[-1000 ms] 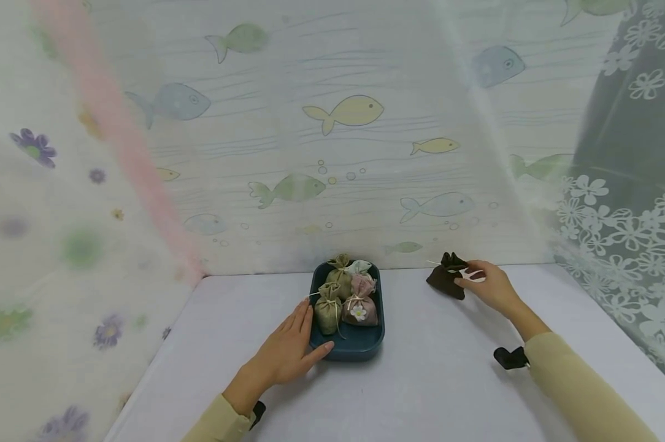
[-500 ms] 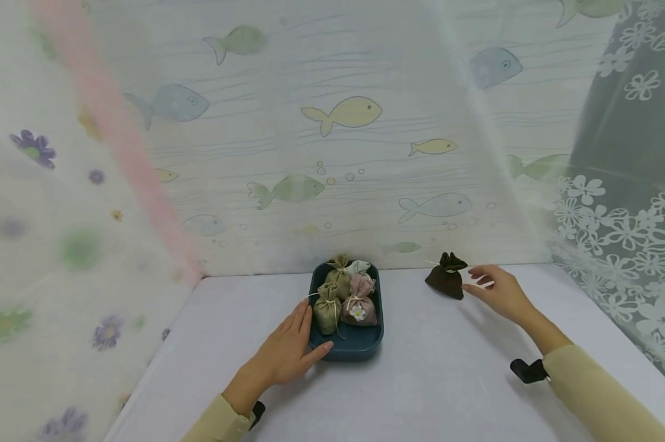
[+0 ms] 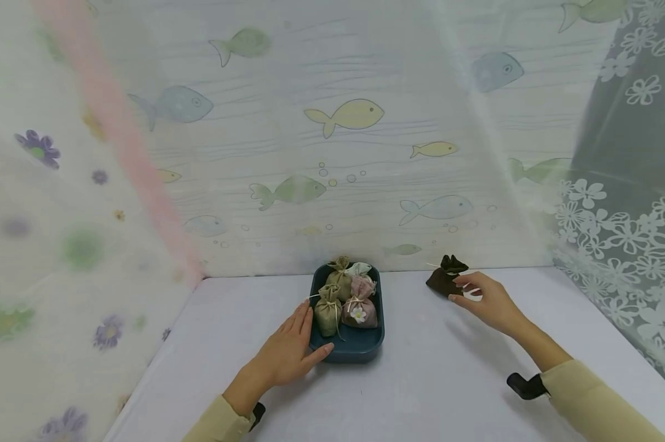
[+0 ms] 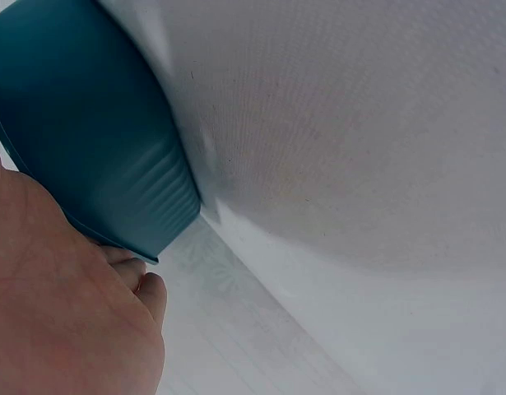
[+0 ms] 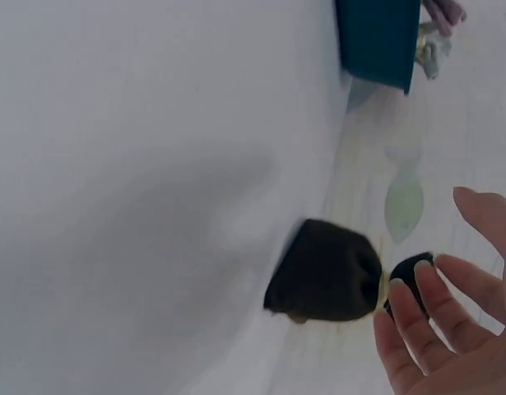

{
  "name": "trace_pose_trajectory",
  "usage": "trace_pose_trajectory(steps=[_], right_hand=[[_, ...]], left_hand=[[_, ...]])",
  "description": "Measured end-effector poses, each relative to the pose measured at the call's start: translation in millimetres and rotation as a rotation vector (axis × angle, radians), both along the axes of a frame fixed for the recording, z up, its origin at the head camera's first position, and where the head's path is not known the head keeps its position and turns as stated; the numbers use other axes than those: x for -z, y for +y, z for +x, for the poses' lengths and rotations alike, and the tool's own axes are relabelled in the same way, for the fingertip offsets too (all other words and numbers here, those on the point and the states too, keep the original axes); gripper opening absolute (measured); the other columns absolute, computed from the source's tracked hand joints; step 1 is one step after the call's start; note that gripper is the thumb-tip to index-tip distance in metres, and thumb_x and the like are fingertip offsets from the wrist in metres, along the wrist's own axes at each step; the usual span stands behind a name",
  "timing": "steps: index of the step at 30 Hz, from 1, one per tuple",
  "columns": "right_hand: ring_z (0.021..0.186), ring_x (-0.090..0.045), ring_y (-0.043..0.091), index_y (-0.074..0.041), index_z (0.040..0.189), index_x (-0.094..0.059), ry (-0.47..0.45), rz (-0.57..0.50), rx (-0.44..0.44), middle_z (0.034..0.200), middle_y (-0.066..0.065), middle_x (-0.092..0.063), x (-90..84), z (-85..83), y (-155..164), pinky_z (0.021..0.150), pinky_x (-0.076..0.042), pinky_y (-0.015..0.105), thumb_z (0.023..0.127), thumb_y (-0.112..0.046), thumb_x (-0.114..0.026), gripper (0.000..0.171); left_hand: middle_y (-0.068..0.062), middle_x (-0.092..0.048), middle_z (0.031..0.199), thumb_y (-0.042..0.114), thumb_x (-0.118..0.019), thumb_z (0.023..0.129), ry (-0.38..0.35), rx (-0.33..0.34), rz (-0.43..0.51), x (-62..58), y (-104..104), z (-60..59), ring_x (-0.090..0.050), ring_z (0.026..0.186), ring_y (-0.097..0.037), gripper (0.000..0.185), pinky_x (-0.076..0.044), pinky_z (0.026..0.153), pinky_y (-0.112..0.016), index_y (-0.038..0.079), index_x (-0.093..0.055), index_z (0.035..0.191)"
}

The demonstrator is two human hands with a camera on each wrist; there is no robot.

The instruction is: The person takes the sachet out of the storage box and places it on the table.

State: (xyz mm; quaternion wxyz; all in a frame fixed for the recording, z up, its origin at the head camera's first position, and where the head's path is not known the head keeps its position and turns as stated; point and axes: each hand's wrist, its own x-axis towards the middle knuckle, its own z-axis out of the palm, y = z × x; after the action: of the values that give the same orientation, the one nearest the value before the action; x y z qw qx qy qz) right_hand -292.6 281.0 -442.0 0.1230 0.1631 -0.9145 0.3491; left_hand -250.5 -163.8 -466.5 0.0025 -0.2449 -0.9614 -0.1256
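Observation:
A dark brown drawstring pouch [image 3: 442, 281] sits on the white table at the back right. My right hand [image 3: 489, 301] is beside it, fingertips overlapping its right side in the head view. In the right wrist view the fingers [image 5: 434, 313] lie at the tied neck of the pouch [image 5: 327, 276], while the thumb stands apart. My left hand [image 3: 283, 356] rests along the left side of a dark blue tray [image 3: 357, 342], fingers straight, thumb at its front rim. Inside are several small drawstring pouches: olive-green ones [image 3: 328, 316], a pinkish-brown one with a white flower [image 3: 365, 318] and a pale one [image 3: 359, 268].
A white cloth covers the table [image 3: 415, 380]. Behind it hangs a curtain [image 3: 343, 196] printed with fish, close to the tray and the dark pouch. Flowered sheets hang on both sides. Each wrist carries a black camera mount [image 3: 526, 385].
My right hand moved off the dark pouch to the right, then came back to its side, fingers now lower on it. The pouch stayed in place. My left hand has not moved.

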Motion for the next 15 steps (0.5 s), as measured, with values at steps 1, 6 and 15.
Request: trace_pose_trajectory(steps=[1,6,15], right_hand=[[0.107,-0.063,0.038,0.007,0.125,-0.065,0.005,-0.002,-0.011,0.121,0.021,-0.066,-0.4,1.0,-3,0.092,-0.053,0.057,0.095,-0.020,-0.075,0.041],[0.107,-0.064,0.037,0.005,0.123,-0.066,0.005,-0.023,-0.061,0.120,0.019,-0.066,-2.2,6.0,-20,0.092,-0.053,0.056,0.094,-0.018,-0.076,0.039],[0.110,-0.064,0.033,-0.002,0.125,-0.066,-0.011,-0.089,-0.166,0.122,0.011,-0.067,-5.2,13.7,-55,0.097,-0.053,0.053,0.094,-0.020,-0.078,0.038]], left_hand=[[-0.023,-0.012,0.169,0.073,-0.034,0.101,-0.001,-0.002,-0.003,-0.4,0,0.3,-0.015,0.156,-0.037,0.101,-0.024,0.123,-0.052,-0.008,-0.021,0.159],[-0.022,-0.009,0.169,0.075,-0.031,0.100,-0.017,-0.010,-0.022,-0.6,1,1.3,-0.013,0.157,-0.036,0.102,-0.022,0.124,-0.051,-0.007,-0.019,0.160],[-0.021,-0.008,0.170,0.075,-0.030,0.100,-0.005,-0.007,-0.026,3.7,-1,-0.9,-0.012,0.157,-0.036,0.102,-0.022,0.124,-0.050,-0.006,-0.019,0.160]])
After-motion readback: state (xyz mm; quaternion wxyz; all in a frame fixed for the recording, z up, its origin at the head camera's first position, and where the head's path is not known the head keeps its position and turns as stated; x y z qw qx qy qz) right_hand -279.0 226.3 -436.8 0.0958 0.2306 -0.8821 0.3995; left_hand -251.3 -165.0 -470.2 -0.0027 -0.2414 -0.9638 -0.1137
